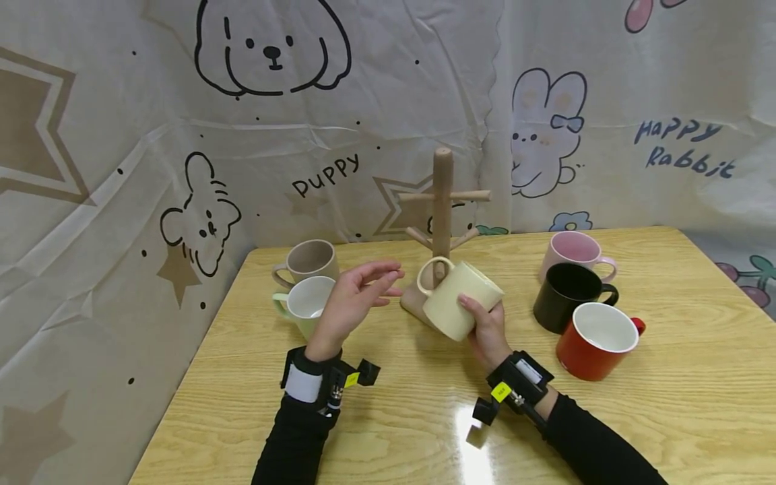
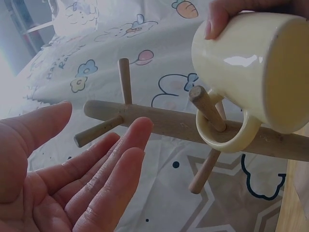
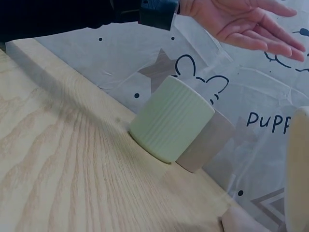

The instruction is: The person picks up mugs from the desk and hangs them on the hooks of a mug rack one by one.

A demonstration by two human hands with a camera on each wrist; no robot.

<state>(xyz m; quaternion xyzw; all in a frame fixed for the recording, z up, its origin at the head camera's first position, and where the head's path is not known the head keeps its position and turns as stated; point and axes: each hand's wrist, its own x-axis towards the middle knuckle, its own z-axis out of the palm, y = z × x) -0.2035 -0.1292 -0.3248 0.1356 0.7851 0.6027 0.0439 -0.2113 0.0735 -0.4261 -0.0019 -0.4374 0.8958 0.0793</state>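
Note:
My right hand grips a pale yellow mug by its body, thumb on the near side, with the mug tilted and its handle toward a wooden mug rack. In the left wrist view, a short peg of the rack lines up with the loop of the mug's handle, its tip on the camera's side. My left hand is held in the air left of the rack, fingers extended and holding nothing. The rack's upper pegs carry no mugs.
Left on the table are a light green mug and a taupe mug behind it. At the right stand a pink mug, a black mug and a red mug. A printed cloth hangs behind the wooden table.

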